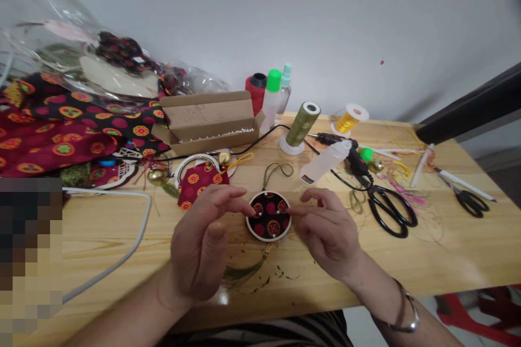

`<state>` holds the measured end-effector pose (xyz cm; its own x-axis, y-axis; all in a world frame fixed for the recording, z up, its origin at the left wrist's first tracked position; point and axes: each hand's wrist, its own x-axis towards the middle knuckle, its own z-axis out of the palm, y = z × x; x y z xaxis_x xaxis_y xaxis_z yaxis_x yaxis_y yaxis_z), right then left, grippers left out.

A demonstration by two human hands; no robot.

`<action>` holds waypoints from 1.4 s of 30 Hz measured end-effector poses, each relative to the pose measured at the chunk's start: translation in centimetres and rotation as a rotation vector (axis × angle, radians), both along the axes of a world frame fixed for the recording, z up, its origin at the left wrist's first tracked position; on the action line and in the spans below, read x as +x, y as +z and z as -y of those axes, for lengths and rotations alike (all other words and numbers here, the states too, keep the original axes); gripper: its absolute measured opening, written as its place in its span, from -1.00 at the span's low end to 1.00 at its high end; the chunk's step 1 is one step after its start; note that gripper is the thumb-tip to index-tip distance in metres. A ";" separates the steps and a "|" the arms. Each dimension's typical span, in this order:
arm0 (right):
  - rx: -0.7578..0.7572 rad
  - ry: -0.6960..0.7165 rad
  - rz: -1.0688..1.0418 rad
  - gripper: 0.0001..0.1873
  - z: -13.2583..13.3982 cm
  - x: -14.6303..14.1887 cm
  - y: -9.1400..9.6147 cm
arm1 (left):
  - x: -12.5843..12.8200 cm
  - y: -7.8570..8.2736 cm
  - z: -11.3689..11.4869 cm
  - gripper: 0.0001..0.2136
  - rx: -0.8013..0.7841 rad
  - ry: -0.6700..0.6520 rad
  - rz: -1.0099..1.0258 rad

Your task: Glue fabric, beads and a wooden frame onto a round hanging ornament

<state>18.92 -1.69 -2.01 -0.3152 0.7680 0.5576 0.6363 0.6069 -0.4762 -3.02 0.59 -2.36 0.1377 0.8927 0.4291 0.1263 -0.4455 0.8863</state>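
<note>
A round ornament (271, 225) lies flat on the table in front of me, its dark flower-patterned fabric set in a pale rim. Several small white beads dot the fabric. An olive cord loop (278, 171) extends from its top, and an olive tassel (246, 272) hangs from its lower edge. My left hand (203, 238) is open, its index fingertip on the ornament's left side, thumb apart. From the right, my right hand (329, 230) touches the ornament's right edge with an outstretched index finger; its other fingers are partly curled. Neither hand grips anything.
Behind the ornament stand a cardboard box (209, 143) of white beads, an olive thread spool (302, 126) and bottles. An uncapped bottle (325, 162) lies near a glue gun (354, 160). Black-handled scissors (393, 211) rest at right. Patterned fabric (73, 119) is heaped at left.
</note>
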 end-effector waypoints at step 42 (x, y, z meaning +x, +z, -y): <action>0.008 0.178 0.060 -0.72 -1.5 -3.1 0.3 | -0.3 0.6 0.0 -0.65 0.040 -0.019 -0.077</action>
